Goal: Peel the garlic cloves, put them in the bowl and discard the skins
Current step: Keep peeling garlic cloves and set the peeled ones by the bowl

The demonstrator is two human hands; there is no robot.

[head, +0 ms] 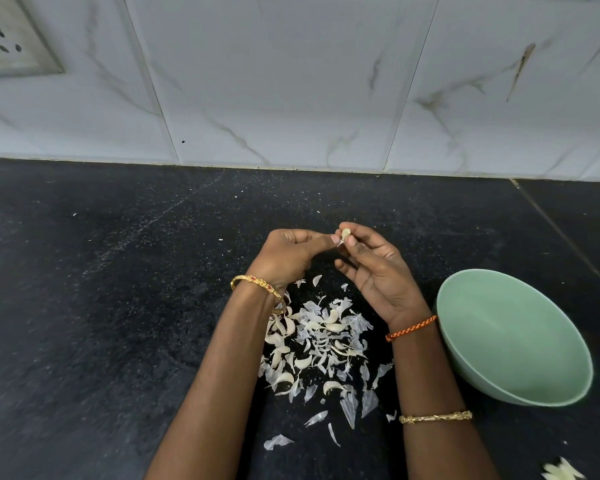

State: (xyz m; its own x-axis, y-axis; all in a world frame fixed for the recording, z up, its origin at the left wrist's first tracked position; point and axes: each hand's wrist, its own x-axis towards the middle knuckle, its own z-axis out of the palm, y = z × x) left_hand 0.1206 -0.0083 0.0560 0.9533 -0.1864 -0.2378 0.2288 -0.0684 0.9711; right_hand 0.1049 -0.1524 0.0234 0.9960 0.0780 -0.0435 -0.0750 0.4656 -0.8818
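Black stone counter (pixel 101 306) under us. Nearest, at right edge, few pale garlic bits (pixel 561 474). Between our forearms, heap of loose skins and cloves (pixel 316 344). Green bowl (pixel 548 393) just right of our right wrist; nothing visible inside it. Farther out, our right hand (pixel 374 268) pinches clove (pixel 346 232) between thumb and fingertips; our left hand (pixel 288 254), fingers curled, picks at its skin. Marble-tiled wall (pixel 291 81) beyond, socket (pixel 11 39) far left.

Gold bangles (pixel 258 289), orange thread wristband (pixel 411 329)
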